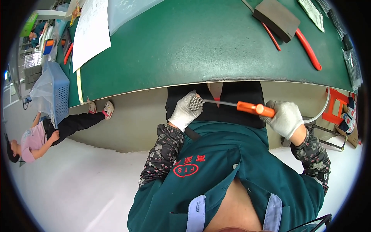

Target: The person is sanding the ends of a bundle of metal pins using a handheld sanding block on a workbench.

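My left hand, in a white work glove, is closed around a small metal piece with a knobbly, studded face. The rest of that piece is hidden by the fingers. My right hand, gloved too, grips the end of an orange-handled screwdriver. Its thin metal shaft points left and reaches the studded piece; whether the tip touches it I cannot tell. Both hands are over my lap, just below the table's near edge.
On the green table lie a grey block, red-handled pliers, a thin red rod and white paper. A blue basket stands left, near another person. At right is a red stool.
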The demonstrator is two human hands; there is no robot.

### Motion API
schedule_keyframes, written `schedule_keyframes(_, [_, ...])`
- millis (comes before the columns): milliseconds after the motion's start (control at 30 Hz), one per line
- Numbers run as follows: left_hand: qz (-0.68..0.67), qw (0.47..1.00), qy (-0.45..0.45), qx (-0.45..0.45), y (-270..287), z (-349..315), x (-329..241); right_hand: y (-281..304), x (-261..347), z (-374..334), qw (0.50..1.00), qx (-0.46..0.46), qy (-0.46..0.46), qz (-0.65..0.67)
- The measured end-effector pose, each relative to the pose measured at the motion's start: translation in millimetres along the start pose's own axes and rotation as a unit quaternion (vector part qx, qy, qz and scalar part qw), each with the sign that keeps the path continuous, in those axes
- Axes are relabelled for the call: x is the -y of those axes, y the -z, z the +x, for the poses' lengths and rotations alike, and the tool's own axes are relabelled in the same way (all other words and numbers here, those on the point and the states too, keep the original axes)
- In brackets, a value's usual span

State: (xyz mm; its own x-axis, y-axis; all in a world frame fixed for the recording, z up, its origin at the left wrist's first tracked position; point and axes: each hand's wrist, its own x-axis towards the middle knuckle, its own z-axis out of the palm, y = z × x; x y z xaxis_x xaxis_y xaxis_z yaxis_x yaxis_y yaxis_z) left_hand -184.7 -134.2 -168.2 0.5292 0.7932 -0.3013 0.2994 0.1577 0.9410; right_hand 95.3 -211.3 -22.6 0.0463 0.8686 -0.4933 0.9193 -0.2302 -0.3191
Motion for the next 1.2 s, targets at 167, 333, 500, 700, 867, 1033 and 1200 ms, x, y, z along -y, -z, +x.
schedule_keyframes(167, [0.009,1.0,-0.024,0.004,-2.4,-2.0,3.7,-4.7,-0.7,-6.5,1.0,0.011,0.017,-0.005])
schedule_keyframes(333, [-0.006,1.0,-0.009,0.005,-1.1,-2.7,1.7,-4.8,4.6,-1.1,0.999,-0.007,0.041,0.008])
schedule_keyframes(500, [-0.026,0.999,0.025,0.019,-0.4,-4.6,-0.7,-2.3,3.7,7.0,1.0,-0.015,0.003,-0.022])
schedule_keyframes(700, [-0.061,0.998,0.027,0.005,4.4,4.4,-9.0,7.7,2.9,0.9,0.999,-0.027,0.035,-0.006])
schedule_keyframes(867, [-0.113,0.993,0.046,0.003,5.4,4.8,3.8,0.7,-30.1,1.8,0.996,0.023,-0.017,0.083])
schedule_keyframes(1033, [0.068,0.998,-0.006,0.013,21.6,0.7,19.7,49.4,-41.5,-12.5,0.934,0.023,-0.048,0.354])
schedule_keyframes(1200, [-0.063,0.994,0.083,0.021,29.2,-3.5,14.5,99.6,-79.1,-5.0,0.837,-0.249,-0.082,0.481])
